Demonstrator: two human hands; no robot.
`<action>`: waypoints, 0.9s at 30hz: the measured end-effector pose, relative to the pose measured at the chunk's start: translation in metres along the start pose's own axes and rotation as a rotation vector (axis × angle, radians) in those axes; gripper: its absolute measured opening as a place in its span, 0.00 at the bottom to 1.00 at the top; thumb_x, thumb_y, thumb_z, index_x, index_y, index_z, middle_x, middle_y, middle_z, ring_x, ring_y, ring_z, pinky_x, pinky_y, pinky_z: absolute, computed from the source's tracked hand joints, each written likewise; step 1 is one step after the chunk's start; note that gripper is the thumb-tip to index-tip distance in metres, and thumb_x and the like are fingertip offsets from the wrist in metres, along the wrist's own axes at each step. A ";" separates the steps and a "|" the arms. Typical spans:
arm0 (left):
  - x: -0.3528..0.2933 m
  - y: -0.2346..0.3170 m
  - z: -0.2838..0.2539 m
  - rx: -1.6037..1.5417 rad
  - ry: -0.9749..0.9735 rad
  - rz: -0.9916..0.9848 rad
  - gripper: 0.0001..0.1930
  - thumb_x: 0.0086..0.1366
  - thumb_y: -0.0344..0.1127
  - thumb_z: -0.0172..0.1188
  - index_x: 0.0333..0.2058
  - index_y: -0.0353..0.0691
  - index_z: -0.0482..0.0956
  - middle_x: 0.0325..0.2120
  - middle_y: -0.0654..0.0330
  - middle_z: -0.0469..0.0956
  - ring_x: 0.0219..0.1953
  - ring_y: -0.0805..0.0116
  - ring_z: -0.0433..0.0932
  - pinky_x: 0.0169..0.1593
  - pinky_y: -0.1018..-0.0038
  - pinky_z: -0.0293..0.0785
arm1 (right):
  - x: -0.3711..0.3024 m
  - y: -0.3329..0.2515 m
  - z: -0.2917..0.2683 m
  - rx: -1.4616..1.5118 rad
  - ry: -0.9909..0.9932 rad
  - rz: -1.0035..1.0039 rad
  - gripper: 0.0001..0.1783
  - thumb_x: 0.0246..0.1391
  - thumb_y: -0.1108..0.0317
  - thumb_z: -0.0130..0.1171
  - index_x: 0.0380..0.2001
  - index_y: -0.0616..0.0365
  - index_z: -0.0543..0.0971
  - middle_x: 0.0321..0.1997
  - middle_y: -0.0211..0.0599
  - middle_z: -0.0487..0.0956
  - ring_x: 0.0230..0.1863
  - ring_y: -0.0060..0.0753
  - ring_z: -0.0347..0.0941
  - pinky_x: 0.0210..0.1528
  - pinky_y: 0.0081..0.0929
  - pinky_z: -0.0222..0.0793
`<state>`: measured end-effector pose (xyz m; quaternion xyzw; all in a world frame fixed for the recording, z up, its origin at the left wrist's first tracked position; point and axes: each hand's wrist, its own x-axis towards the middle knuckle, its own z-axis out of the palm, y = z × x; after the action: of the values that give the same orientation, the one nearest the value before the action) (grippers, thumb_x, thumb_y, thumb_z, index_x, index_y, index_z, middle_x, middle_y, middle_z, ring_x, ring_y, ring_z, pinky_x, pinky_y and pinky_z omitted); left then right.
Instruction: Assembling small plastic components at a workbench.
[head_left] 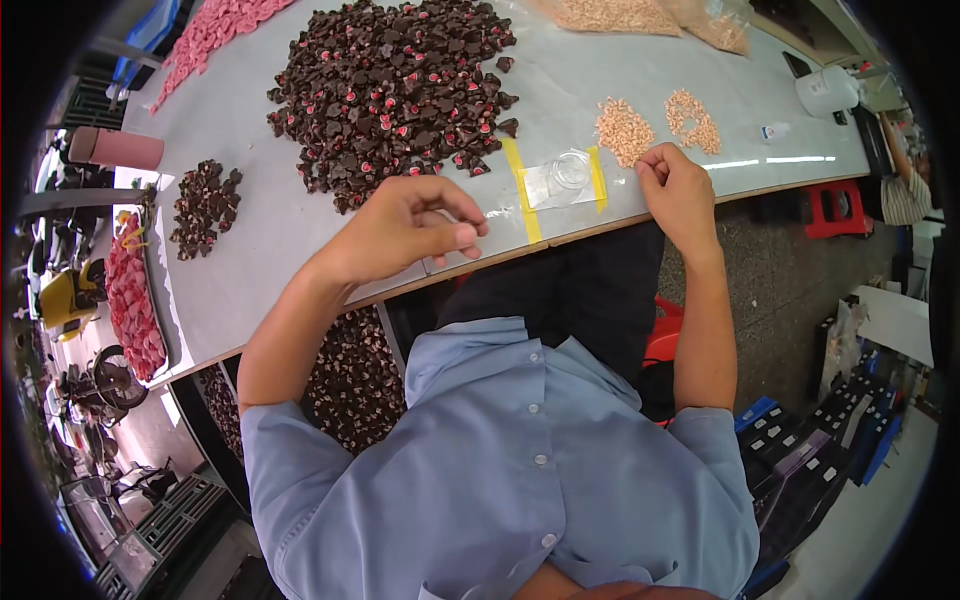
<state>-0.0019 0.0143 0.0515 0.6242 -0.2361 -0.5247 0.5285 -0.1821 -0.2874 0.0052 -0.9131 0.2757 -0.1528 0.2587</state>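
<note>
My left hand (410,225) hovers over the grey table's (270,250) front edge, fingers curled and pinched together; whether a small piece sits between them I cannot tell. Just behind it lies a big heap of dark brown parts with pink spots (395,85). My right hand (678,190) rests at the table edge with fingers bent, beside a small pile of tan pellets (624,130). A second tan pile (692,120) lies further right. Between my hands a clear round dish (571,170) sits on a plastic sheet taped down with yellow tape (520,190).
A small dark heap (205,205) lies at left, pink parts (215,30) at the far left corner, a tray of pink parts (130,300) below. A white cup (826,90) stands far right. A red stool (830,205) and dark crates (820,450) are on the floor.
</note>
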 end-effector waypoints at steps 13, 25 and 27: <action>0.036 -0.021 0.002 -0.107 -0.293 -0.021 0.10 0.67 0.32 0.63 0.44 0.35 0.82 0.41 0.56 0.84 0.37 0.68 0.85 0.34 0.78 0.77 | -0.056 -0.072 0.001 0.527 -0.042 -0.023 0.03 0.56 0.75 0.64 0.32 0.61 0.79 0.23 0.19 0.76 0.24 0.08 0.66 0.27 0.12 0.60; 0.034 -0.032 0.008 -0.200 -0.288 -0.027 0.11 0.64 0.35 0.68 0.40 0.34 0.81 0.35 0.58 0.83 0.35 0.70 0.84 0.35 0.78 0.79 | -0.070 -0.110 0.050 0.593 -0.097 -0.262 0.05 0.54 0.78 0.65 0.32 0.63 0.78 0.22 0.30 0.79 0.21 0.14 0.74 0.23 0.15 0.68; 0.034 -0.034 0.008 -0.201 -0.284 -0.029 0.11 0.65 0.35 0.67 0.39 0.34 0.81 0.34 0.58 0.83 0.35 0.71 0.84 0.35 0.79 0.79 | -0.070 -0.111 0.050 0.576 -0.076 -0.304 0.04 0.54 0.78 0.65 0.32 0.63 0.78 0.22 0.31 0.80 0.21 0.15 0.74 0.23 0.16 0.69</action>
<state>-0.0067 -0.0069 0.0082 0.4912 -0.2455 -0.6361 0.5420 -0.1694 -0.1478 0.0166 -0.8382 0.0719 -0.2269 0.4906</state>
